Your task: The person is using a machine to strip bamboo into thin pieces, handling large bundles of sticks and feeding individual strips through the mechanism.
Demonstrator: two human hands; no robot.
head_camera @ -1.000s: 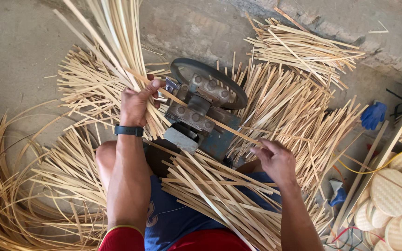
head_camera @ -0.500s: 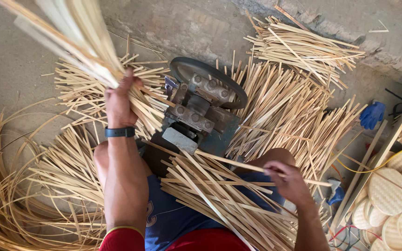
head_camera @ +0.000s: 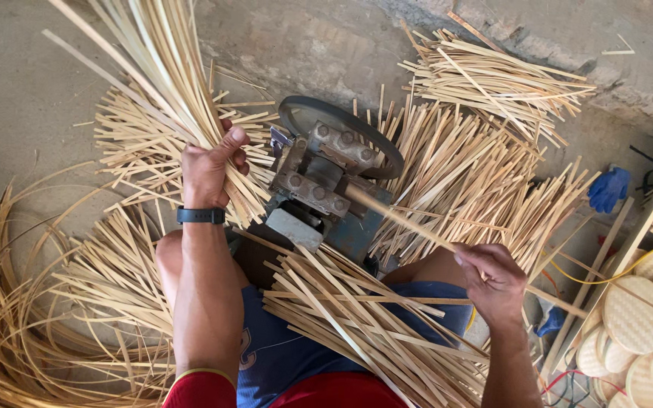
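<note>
Loose bamboo strips [head_camera: 357, 325] lie across my lap, just below both hands. My right hand [head_camera: 493, 283] is closed around a single bamboo strip [head_camera: 410, 223]; its far end runs up-left from my fingers into the metal roller machine [head_camera: 326, 181]. My left hand [head_camera: 209, 170] grips a thick bundle of strips [head_camera: 156, 68] fanning upward past my fingers. Beyond the machine: cut strip piles [head_camera: 493, 83] on concrete.

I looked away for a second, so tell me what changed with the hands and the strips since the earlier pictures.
The right hand drew back from the machine toward the body, keeping its grip on a single strip. The left hand shifted left and back with its bundle of strips. The machine and the floor piles stayed put.
</note>
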